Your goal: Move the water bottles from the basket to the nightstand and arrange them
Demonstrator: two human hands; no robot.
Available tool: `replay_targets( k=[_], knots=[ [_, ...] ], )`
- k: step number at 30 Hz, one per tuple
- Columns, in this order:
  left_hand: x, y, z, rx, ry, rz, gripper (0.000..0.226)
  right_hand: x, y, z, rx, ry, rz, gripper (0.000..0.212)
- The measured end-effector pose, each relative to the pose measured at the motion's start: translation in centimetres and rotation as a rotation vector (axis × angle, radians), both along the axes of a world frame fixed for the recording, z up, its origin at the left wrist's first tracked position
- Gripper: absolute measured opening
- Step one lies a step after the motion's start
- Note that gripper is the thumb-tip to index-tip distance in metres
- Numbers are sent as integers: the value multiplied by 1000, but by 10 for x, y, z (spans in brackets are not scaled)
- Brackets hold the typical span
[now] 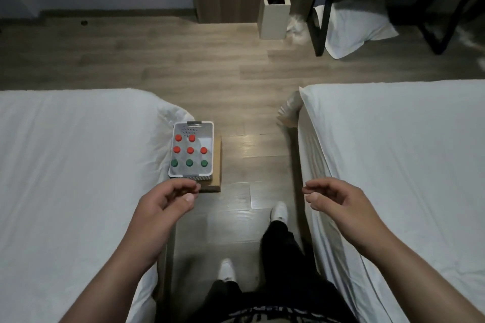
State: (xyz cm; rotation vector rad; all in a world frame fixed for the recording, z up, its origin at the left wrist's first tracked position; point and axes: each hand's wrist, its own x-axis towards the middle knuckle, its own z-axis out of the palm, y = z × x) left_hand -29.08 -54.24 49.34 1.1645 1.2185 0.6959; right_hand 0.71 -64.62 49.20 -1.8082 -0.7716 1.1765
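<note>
Now the water bottles [190, 150] stand upright in the white basket [190, 174]. Eight caps show from above: five red in the two far rows and three green in the near row. The basket sits on a flat brown box [217, 160] on the wooden floor [249, 73], just beside the left bed [78, 165]. The left hand [168, 199] hovers at the basket's near edge, fingers loosely curled, holding nothing. The right hand [338, 199] hangs well apart, near the right bed [393, 152], also loosely curled and empty. A pale bin [274, 18] stands by the far wall.
</note>
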Motion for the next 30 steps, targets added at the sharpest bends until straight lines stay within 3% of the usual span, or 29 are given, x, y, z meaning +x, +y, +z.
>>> replay_targets(
  k=[10, 14, 16, 21, 23, 26, 30],
  knots=[
    [135, 117, 4, 9, -4, 76, 23, 139, 131, 6, 36, 30, 26, 19],
    [167, 149, 13, 37, 0, 165, 41, 180, 195, 16, 47, 27, 137, 18],
    [172, 161, 15, 41, 6, 202, 49, 189, 228, 17, 49, 21, 190, 17],
    [172, 195, 7, 21, 21, 335, 40, 188, 309, 15, 65, 38, 291, 18],
    [173, 214, -3, -7, 34, 376, 26, 184, 339, 8, 45, 1, 361, 24],
    [180, 252, -13, -13, 75, 388, 32, 184, 387, 1, 52, -50, 429, 37],
    [196, 316, -16, -59, 106, 376, 24, 194, 451, 5, 30, -78, 452, 25]
  ],
)
